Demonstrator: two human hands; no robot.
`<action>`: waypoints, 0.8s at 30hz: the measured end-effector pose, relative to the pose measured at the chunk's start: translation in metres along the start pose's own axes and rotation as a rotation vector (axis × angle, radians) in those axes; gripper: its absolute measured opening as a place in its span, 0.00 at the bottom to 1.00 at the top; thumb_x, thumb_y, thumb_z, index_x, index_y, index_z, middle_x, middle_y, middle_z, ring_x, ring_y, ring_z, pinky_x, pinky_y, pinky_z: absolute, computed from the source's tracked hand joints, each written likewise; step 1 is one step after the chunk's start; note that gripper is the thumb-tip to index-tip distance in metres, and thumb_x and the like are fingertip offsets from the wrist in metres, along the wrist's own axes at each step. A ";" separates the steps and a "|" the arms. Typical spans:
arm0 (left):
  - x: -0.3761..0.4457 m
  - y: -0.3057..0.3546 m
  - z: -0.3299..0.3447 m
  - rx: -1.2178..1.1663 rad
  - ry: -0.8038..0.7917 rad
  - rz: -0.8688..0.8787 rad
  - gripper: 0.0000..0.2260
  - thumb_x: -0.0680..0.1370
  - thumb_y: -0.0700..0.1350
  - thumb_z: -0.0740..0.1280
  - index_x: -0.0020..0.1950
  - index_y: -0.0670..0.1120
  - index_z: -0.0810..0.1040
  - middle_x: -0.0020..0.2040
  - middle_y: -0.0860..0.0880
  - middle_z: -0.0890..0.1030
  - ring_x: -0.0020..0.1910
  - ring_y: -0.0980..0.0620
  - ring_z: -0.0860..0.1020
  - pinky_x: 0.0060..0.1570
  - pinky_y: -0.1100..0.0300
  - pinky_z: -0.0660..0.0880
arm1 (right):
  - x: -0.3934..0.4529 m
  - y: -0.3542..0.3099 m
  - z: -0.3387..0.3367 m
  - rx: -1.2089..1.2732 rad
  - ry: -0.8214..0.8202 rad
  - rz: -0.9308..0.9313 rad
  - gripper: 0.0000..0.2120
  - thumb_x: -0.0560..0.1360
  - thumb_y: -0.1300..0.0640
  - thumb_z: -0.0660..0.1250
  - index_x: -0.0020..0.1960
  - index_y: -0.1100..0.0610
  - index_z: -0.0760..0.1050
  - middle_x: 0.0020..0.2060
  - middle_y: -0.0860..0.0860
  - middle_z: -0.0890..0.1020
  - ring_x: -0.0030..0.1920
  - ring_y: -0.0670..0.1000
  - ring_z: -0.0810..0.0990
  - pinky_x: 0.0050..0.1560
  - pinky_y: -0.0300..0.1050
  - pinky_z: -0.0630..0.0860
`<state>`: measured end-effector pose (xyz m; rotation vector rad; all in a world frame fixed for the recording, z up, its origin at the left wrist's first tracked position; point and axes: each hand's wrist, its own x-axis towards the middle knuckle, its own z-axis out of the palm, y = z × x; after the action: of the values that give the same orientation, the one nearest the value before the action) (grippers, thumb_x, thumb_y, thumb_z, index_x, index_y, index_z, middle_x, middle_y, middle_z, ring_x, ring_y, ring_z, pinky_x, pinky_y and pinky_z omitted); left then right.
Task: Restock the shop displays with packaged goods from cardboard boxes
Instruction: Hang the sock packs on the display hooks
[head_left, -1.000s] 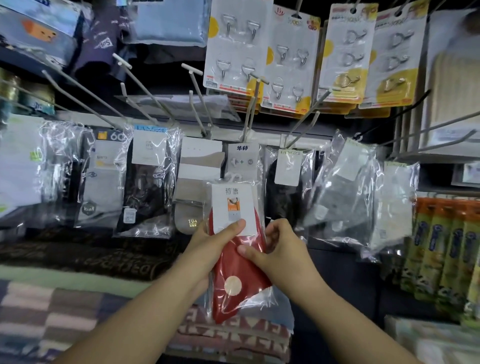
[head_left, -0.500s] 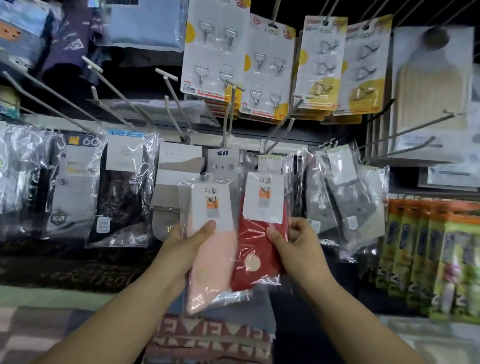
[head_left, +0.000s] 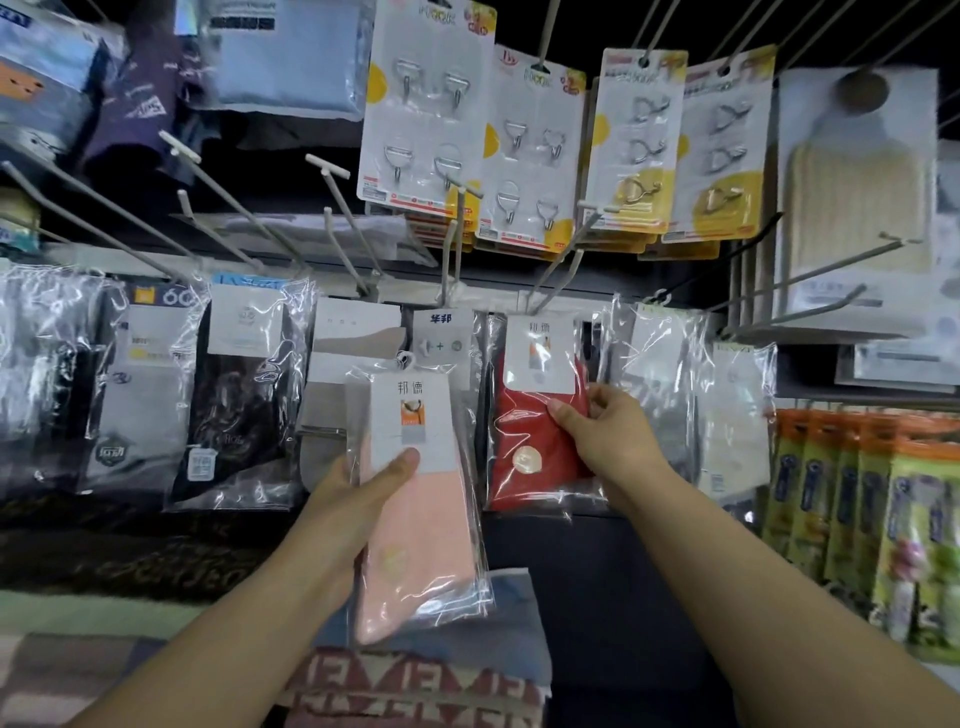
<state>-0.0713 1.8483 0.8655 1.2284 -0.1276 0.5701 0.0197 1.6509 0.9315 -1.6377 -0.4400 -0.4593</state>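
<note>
My left hand grips a clear packet of pink socks with a white label card, held upright below the middle of the sock row. My right hand pinches a packet of red socks at its right edge, raised to the foot of a grey display peg. The red packet's top sits right under that peg's base; whether it hangs on the peg I cannot tell.
Packets of dark and grey socks hang left and right along the same row. Cards of metal hooks hang above, with several bare pegs jutting out. Green and orange packets stand at the right; folded patterned textiles lie below.
The two packets, first stacked in both hands, have been separated. My right hand carried the red one up and right to the peg; my left hand kept the pink one lower.
</note>
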 end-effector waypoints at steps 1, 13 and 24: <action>-0.001 0.000 -0.001 0.006 0.004 -0.001 0.04 0.75 0.44 0.70 0.48 0.50 0.77 0.35 0.51 0.85 0.32 0.53 0.83 0.32 0.57 0.80 | -0.001 0.002 0.000 0.001 -0.027 0.010 0.13 0.75 0.56 0.70 0.57 0.56 0.74 0.50 0.54 0.84 0.46 0.54 0.84 0.51 0.56 0.81; -0.007 -0.005 -0.002 -0.009 0.019 0.013 0.07 0.74 0.42 0.72 0.49 0.47 0.77 0.38 0.49 0.85 0.34 0.53 0.84 0.28 0.60 0.78 | -0.078 0.049 -0.010 -0.717 -0.480 0.329 0.18 0.73 0.48 0.70 0.30 0.58 0.77 0.28 0.52 0.81 0.27 0.48 0.77 0.34 0.39 0.78; -0.017 -0.009 0.013 0.044 -0.028 0.023 0.19 0.68 0.46 0.76 0.56 0.46 0.77 0.45 0.46 0.86 0.42 0.47 0.85 0.39 0.54 0.81 | -0.099 0.016 0.036 -0.436 -0.232 -0.110 0.22 0.65 0.40 0.75 0.48 0.52 0.69 0.39 0.45 0.79 0.36 0.41 0.77 0.32 0.31 0.72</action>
<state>-0.0786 1.8289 0.8553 1.2791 -0.1544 0.5784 -0.0540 1.6828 0.8614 -2.1083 -0.6375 -0.4703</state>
